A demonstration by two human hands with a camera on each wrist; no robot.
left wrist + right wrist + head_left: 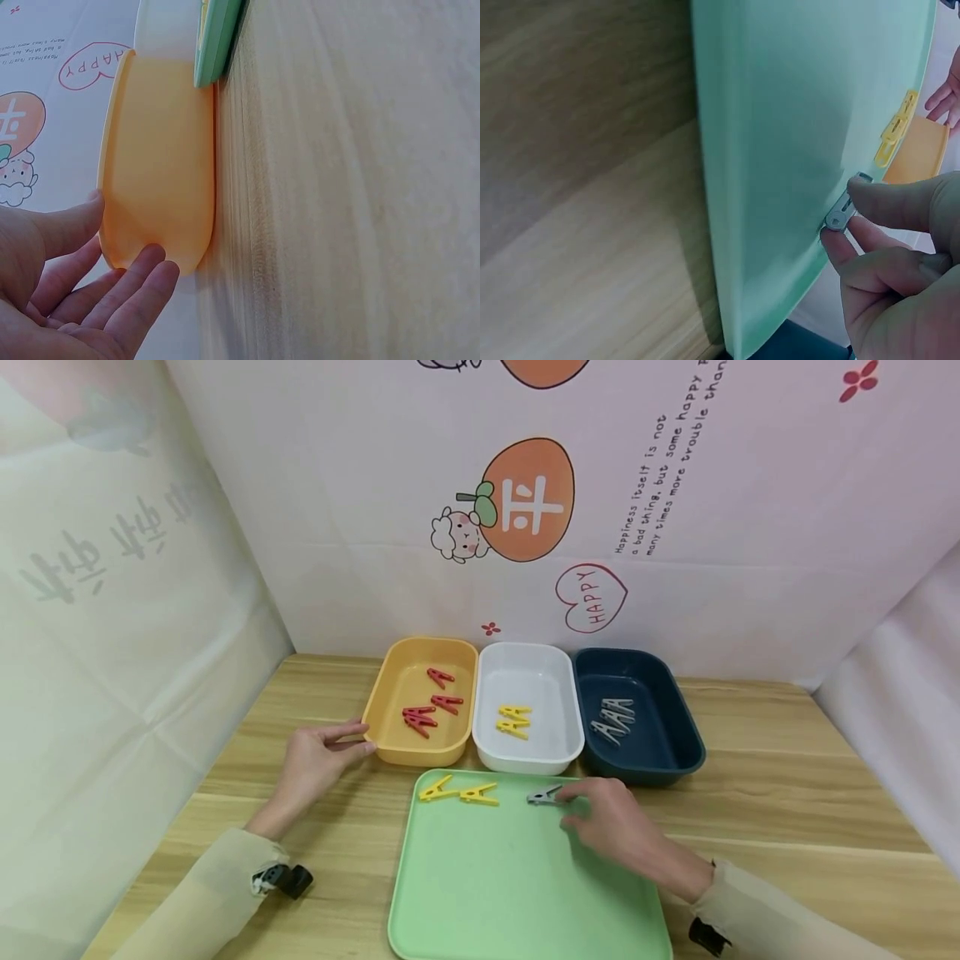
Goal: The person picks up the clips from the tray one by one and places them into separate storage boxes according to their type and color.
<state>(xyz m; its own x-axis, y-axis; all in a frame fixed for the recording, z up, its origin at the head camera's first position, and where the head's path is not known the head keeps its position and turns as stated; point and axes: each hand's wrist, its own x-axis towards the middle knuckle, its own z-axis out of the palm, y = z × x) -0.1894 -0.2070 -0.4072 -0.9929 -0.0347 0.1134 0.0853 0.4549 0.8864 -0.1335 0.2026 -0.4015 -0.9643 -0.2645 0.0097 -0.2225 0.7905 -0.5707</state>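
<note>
In the head view, my right hand (618, 827) pinches a grey clothespin (543, 795) between thumb and fingertips, low over the far edge of the green tray (517, 877). The right wrist view shows the thumb across this grey clothespin (840, 213). Two yellow clothespins (478, 794) lie on the tray to its left. My left hand (318, 764) touches the near left corner of the yellow-orange bin (420, 755), its fingers relaxed against the outer wall and rim. Several red clothespins (447, 703) lie inside that bin.
A white bin (528, 763) with yellow clothespins (513, 725) stands in the middle of the row. Right of it, a dark blue bin (660, 760) holds grey clothespins (615, 718). Behind the bins rises a printed cloth (360, 552); the wooden table (322, 877) extends around the tray.
</note>
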